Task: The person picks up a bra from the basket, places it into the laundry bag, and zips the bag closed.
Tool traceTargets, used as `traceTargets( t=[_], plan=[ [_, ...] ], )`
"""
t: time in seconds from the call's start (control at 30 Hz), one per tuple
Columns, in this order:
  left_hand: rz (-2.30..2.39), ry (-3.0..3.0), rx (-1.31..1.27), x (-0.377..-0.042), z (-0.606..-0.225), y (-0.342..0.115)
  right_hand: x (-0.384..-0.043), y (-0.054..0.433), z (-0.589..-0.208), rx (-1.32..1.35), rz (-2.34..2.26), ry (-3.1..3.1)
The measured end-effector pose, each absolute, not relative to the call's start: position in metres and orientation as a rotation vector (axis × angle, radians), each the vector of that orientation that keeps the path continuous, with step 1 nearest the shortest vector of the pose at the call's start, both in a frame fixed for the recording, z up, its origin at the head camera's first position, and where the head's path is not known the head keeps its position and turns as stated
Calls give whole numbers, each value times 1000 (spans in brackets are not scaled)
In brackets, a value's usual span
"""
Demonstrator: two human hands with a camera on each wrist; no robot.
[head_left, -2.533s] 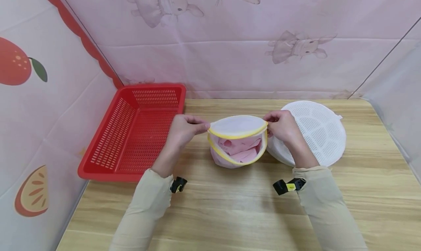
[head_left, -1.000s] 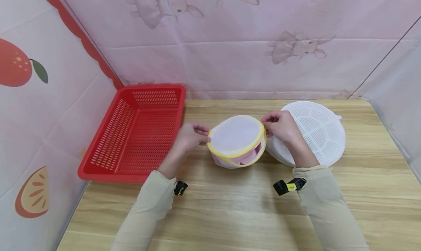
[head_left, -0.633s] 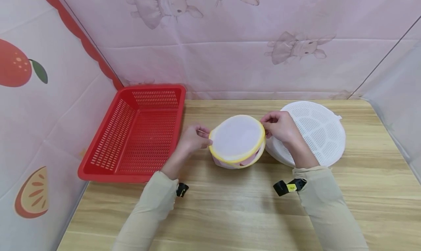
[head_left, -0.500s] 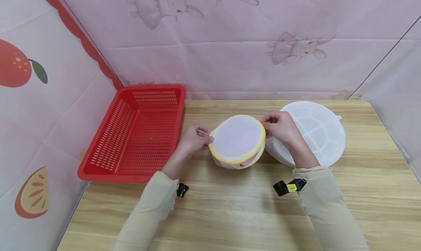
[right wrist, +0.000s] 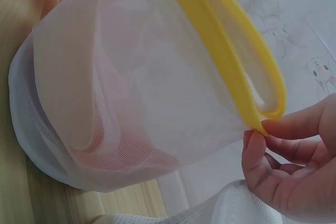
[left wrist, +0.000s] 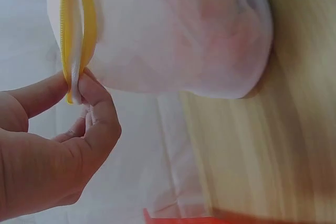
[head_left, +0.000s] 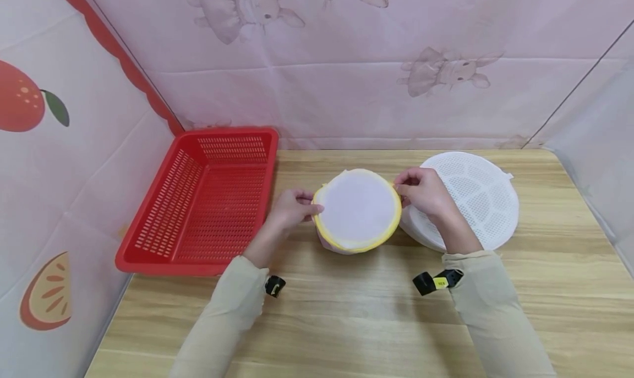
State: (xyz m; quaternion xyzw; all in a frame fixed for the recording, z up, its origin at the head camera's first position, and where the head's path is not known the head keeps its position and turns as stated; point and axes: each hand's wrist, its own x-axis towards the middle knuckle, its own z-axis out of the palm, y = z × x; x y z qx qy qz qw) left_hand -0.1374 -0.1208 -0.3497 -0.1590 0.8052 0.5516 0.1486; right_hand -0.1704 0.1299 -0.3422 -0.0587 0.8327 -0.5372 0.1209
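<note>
A round mesh laundry bag [head_left: 359, 208] with a white top and yellow zipper trim stands mid-table. Pink cloth [right wrist: 126, 140] shows through its sheer side in the right wrist view. My left hand [head_left: 291, 208] pinches the left edge of the trim between thumb and forefinger, with the two yellow zipper edges [left wrist: 90, 19] close together there. At the far right edge, my right hand [head_left: 425, 190] pinches the trim's corner. A gap still shows between the yellow edges near those fingers in the right wrist view. The lid hides the bag's inside from the head view.
On the left sits a red perforated plastic basket [head_left: 124, 257]. A white round mesh bag [head_left: 475, 202] lies flat to the right, partly under my right wrist. Printed cloth walls [head_left: 346, 103] border the wooden table [head_left: 346, 323] at the back and sides.
The bag's lid has come down from tilted up to lying over the opening, hiding the pink cloth from above. My left hand has shifted slightly nearer me; the right stays nearly still.
</note>
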Motion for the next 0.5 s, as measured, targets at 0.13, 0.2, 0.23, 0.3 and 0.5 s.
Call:
traceTargets(
  t=[0.13, 0.2, 0.23, 0.3, 0.5],
  plan=[
    [1595, 2335, -408, -138, -341, -121, -170, 130, -342, -181, -1554, 2428],
    [1601, 2336, -392, -138, -338, -121, -170, 131, -341, -189, -1552, 2422],
    [1606, 2333, -391, -138, -338, -121, -170, 130, -342, -194, -1550, 2420],
    [1614, 2331, -383, -138, -338, -121, -170, 131, -342, -198, -1553, 2406],
    [1568, 2367, -370, -138, -342, -120, -171, 131, -342, -190, -1573, 2333]
  ],
)
